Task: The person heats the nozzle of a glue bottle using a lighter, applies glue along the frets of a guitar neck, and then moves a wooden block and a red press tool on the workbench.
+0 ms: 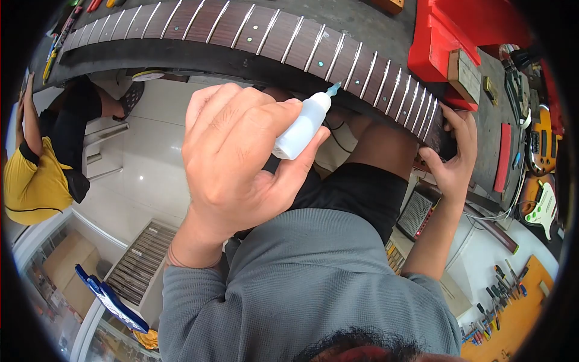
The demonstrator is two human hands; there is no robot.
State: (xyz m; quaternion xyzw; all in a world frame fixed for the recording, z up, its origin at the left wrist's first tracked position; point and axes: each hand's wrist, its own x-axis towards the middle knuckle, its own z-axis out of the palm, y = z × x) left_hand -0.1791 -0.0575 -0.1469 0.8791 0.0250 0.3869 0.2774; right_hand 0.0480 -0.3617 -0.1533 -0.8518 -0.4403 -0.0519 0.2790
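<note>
My left hand (244,145) is closed around a small white squeeze bottle (301,130), gripped between thumb and fingers. The bottle's thin bluish nozzle (333,89) points up and to the right, at the near edge of a guitar neck (271,36). I cannot tell whether the tip touches the wood. Metal frets and small round inlay dots run along the dark fretboard, which stretches across the bench. At the neck's right end, my right hand (455,154) grips the wood, thumb on the near side and fingers over the far side.
Beyond the neck's right end stands a red holder (431,42) with a wooden block (464,78) against it. A red strip (502,158) lies on the workbench (386,27). Guitar bodies (543,142) are at far right. Another person in a yellow shirt (36,181) sits at left.
</note>
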